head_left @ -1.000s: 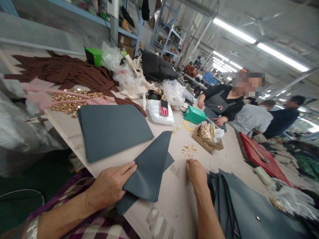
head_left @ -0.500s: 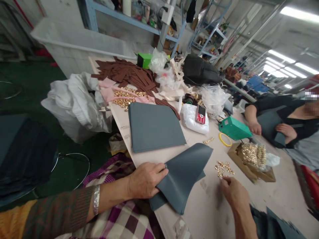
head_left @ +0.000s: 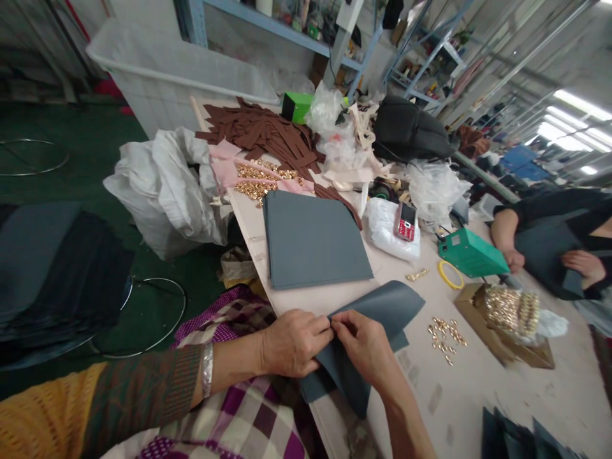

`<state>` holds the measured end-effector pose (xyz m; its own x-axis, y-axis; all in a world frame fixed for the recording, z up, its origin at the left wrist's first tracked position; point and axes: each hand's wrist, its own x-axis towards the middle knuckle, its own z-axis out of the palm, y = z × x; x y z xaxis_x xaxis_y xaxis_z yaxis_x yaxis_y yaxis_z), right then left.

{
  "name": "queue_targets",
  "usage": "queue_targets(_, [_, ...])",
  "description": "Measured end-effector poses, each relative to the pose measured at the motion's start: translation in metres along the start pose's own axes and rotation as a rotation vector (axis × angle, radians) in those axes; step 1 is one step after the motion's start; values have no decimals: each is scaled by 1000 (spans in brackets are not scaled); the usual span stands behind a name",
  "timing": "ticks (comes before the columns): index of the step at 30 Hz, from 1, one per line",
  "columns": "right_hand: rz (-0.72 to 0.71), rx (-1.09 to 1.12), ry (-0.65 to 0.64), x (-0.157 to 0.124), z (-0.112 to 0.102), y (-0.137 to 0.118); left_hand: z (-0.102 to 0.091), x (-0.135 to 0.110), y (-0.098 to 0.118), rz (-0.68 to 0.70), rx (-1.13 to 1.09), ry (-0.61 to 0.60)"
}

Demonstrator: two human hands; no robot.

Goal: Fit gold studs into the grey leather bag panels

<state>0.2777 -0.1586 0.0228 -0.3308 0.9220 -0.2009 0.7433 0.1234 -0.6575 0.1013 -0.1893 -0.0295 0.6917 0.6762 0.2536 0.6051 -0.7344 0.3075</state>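
Along the near edge of the pale work table, the left hand and right hand meet, their fingertips almost touching as both pinch a folded grey leatherette panel. Neither hand is released: each grips the fold, and the panel hangs over the table edge just below the fingers. A silver bangle circles the left wrist.

Just above the fingers lies a squared stack of grey sheets. Beyond it, gold metal fittings sit on pink pieces, near a heap of brown strips. Right of the fingers, more gold fittings lie loose on the table. Farther right, a clear bag of gold fittings rests in an opened cardboard box.

Up from the fingertips, a red and white mobile phone lies on a white plastic packet; its small print cannot be read. A green box with a small label that is too small to read stands beside a yellow ring. Across the table, a co-worker's hands rest on dark fabric.
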Motion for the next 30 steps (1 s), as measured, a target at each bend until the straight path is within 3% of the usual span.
queue_targets(8, [108, -98, -58, 8, -6, -12, -1, -1, 1, -3, -17, 4])
queue_targets(16, [281, -25, -160, 21, -7, -7, 0, -1, 0, -2, -59, 1])
queue_targets(24, [365, 5, -252, 36, -13, -12, 1, -1, 2, -30, -97, -3])
queue_targets(30, [352, 80, -133, 30, -9, -6, 0, -2, 2, -75, -136, 19])
